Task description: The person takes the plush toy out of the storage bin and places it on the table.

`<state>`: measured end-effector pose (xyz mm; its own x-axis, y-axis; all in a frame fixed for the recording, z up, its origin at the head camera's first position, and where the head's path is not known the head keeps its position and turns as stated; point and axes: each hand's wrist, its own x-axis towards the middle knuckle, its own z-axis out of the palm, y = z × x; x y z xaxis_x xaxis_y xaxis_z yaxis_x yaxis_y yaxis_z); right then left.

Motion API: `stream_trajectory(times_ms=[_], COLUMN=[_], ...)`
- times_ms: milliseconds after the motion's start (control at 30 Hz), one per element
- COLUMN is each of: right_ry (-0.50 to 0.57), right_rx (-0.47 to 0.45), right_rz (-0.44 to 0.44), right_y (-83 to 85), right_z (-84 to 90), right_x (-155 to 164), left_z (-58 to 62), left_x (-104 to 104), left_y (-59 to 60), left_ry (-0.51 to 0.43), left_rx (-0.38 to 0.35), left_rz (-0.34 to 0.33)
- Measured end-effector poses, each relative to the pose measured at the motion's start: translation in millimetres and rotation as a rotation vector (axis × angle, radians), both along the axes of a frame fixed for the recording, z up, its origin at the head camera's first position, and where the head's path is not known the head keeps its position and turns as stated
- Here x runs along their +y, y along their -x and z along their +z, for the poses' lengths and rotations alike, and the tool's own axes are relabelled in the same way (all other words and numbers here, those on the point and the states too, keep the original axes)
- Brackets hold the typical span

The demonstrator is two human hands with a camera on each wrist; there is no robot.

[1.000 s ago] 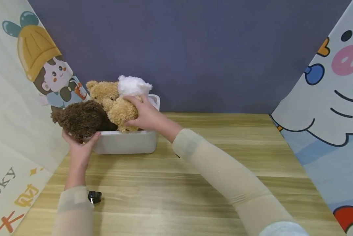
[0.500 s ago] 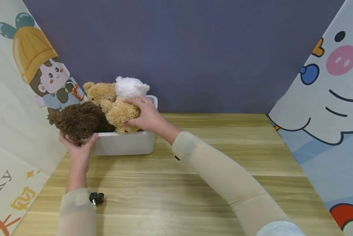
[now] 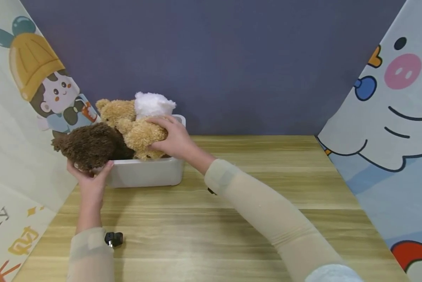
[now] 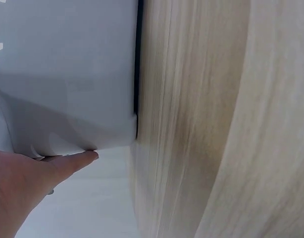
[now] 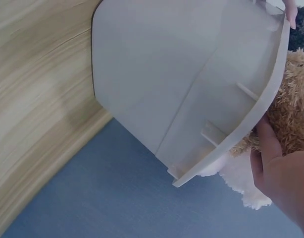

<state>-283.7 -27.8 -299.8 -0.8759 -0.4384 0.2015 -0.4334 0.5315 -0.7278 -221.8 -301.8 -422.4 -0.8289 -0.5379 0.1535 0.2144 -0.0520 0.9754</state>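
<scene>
A white plastic bin (image 3: 145, 175) stands on the table at the far left, filled with plush toys. My left hand (image 3: 91, 186) holds the bin's left front corner, thumb on the rim; in the left wrist view a finger (image 4: 75, 162) lies along the bin's wall. Above that hand a dark brown plush (image 3: 91, 145) leans over the rim. My right hand (image 3: 178, 138) grips a tan teddy bear (image 3: 142, 138) at the right side of the bin, thumb below and fingers over it. Behind it sit another tan bear (image 3: 117, 111) and a white plush (image 3: 154, 104).
The wood-grain table (image 3: 196, 227) stretches right and toward me. A dark blue-grey panel (image 3: 214, 66) rises directly behind the bin. Cartoon-printed panels flank the table, the left one (image 3: 17, 141) close beside the bin. A small black device (image 3: 114, 239) shows beside my left sleeve.
The whole head view has shifted slightly, so the bin, toys and panels appear a little further left. Both hands keep their hold, and the toys stay as they were in the bin.
</scene>
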Motion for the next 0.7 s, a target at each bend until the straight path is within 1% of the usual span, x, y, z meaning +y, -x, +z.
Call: stream_trajectory(times_ms=[100, 200, 367, 533, 600, 700], right_ry=[0.022, 0.045, 0.106, 0.195, 0.228, 0.255], right_rx=[0.002, 0.001, 0.004, 0.011, -0.004, -0.009], right_rz=[-0.011, -0.011, -0.011, -0.027, -0.026, -0.013], right_y=[-1.6, -4.0, -9.7, -16.5, -19.3, -22.4], right_z=[0.4, 0.7, 3.9, 15.6, 21.6, 29.3], right_x=[1, 1, 2, 7, 11, 19], left_z=[-1.1, -2.5, -2.7, 0.3, 1.9, 3.6], left_x=[0, -2, -6, -4, -2, 1], left_y=[-1.1, -4.3, -8.0, -7.0, -5.7, -4.7], left_ry=[-0.008, -0.018, -0.020, -0.004, 0.006, 0.037], left_rx=[0.020, 0.019, -0.019, -0.028, -0.038, -0.089], left_rz=[0.003, 0.016, 0.028, 0.020, 0.014, 0.020])
